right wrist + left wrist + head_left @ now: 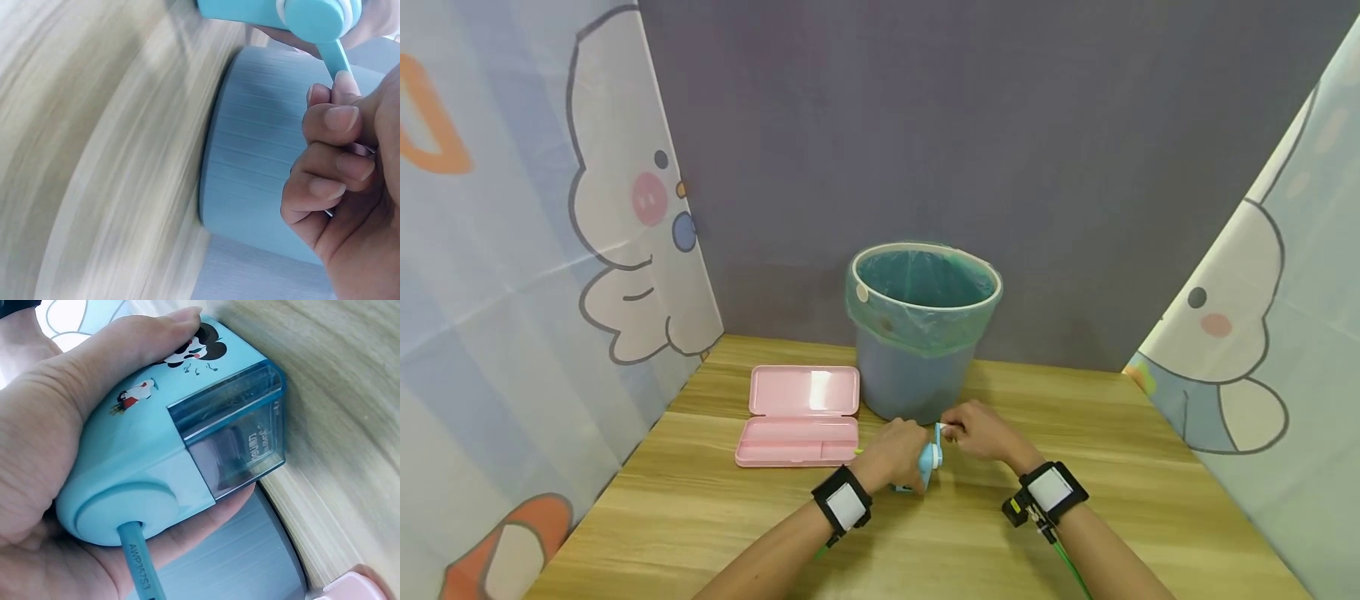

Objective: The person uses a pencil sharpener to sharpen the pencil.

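My left hand grips a light-blue crank pencil sharpener, with the thumb laid along its cartoon-printed side. A teal pencil is inserted in the round hole at one end; its tip inside is hidden. Through the sharpener's clear shavings drawer some dark parts show. On the opposite end is the crank handle, which my right hand pinches between thumb and finger, the other fingers curled in. The sharpener is held low, close to the wooden table.
Directly behind the hands stands a blue-grey bin lined with a green bag. To the left lies an opened pink pencil case, its lid towards the back. A dark backdrop and printed curtains border the table.
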